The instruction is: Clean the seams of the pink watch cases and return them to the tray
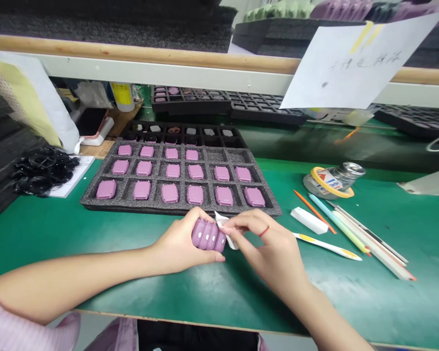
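Note:
Near the front of the green bench, my left hand (pixel 185 239) is wrapped round a short row of purple watch cases (pixel 209 235), stacked face to face with white spots along their sides. My right hand (pixel 267 239) pinches a crumpled white wipe (pixel 232 240) between thumb and fingers, at the right end of the stack. The wipe seems to touch the last case. Just beyond both hands lies a black foam tray (pixel 149 210), with more purple watch cases (pixel 195 195) sitting one to a compartment. Two compartments in its third row from the front hold no case.
Right of my hands lie a white-and-yellow toothbrush (pixel 327 246), a white block (pixel 309 220) and several pens (pixel 340 222). Behind them is a glass bottle (pixel 331 183). Black straps (pixel 44 170) are heaped at left. A shelf edge (pixel 168 63) with hanging paper (pixel 351 68) crosses above.

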`<act>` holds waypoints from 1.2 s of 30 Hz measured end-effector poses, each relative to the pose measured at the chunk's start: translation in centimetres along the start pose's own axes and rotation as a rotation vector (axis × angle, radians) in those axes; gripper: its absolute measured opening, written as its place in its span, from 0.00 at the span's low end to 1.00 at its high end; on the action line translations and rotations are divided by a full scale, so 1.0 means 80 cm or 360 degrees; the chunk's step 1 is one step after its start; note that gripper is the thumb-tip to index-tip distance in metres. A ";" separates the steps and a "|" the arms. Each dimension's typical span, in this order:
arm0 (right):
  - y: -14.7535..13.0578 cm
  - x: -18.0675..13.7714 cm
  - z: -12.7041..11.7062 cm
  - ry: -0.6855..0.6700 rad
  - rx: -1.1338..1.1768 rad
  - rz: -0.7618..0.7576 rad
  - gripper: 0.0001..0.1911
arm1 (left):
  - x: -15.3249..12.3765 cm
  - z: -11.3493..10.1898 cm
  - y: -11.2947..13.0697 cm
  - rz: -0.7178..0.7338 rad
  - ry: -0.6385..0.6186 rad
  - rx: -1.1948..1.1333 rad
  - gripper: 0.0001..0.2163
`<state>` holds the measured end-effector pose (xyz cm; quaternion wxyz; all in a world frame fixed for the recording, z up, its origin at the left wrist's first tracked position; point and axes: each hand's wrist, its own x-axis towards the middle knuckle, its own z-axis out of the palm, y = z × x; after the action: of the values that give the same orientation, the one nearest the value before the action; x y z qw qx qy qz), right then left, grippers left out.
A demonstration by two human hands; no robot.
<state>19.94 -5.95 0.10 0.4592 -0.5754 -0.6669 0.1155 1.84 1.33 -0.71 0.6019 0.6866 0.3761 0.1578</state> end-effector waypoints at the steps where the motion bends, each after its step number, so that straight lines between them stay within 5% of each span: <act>1: 0.005 0.005 -0.002 0.0024 0.0010 0.0064 0.02 | 0.000 0.000 0.001 -0.0004 0.0011 0.0019 0.26; 10: 0.026 0.005 -0.027 0.0288 0.0175 0.0406 0.07 | 0.000 -0.002 0.006 -0.0007 -0.0057 -0.0081 0.26; 15: 0.007 -0.003 -0.013 -0.0176 0.0066 -0.0133 0.03 | 0.002 0.000 0.000 0.0015 -0.0053 -0.0068 0.26; 19: 0.012 0.006 -0.009 -0.0084 -0.0192 -0.0239 0.05 | 0.001 -0.001 0.002 0.0009 -0.0056 -0.0038 0.25; 24: 0.028 0.011 -0.019 0.0240 -0.0150 0.0031 0.04 | 0.000 -0.002 0.006 0.0006 -0.0067 -0.0032 0.25; 28: 0.030 0.010 -0.026 0.0619 0.0413 0.0356 0.11 | 0.000 -0.003 0.006 0.0009 -0.0094 -0.0058 0.25; 31: 0.027 0.012 -0.028 0.0548 0.0738 0.0628 0.14 | 0.001 -0.004 0.006 -0.0022 -0.0120 -0.0082 0.25; 36: 0.023 0.012 -0.026 0.0314 0.0628 0.0840 0.14 | 0.003 -0.006 0.008 -0.0024 -0.0141 -0.0111 0.25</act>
<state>22.80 -5.33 0.44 0.5781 -0.6367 -0.4121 0.3009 1.87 1.81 -0.04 0.6426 0.6687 0.3486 0.1358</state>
